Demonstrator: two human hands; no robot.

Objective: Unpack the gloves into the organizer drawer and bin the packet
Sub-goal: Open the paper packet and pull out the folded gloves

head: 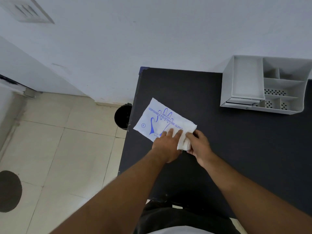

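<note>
A white packet (pixel 157 119) with blue print and a glove drawing lies flat on the black table (pixel 219 141), near its left edge. My left hand (pixel 166 146) presses on the packet's near end, fingers spread. My right hand (pixel 198 146) pinches a bunch of clear white gloves (pixel 184 143) sticking out of the packet's near right corner. The grey organizer (pixel 263 85) stands at the table's far right, with open compartments on top and a shut drawer (pixel 241 101) low at its front.
A black round bin (pixel 122 116) stands on the tiled floor just left of the table's left edge. A white wall runs behind the table. A dark round patch (pixel 9 191) marks the floor at the far left.
</note>
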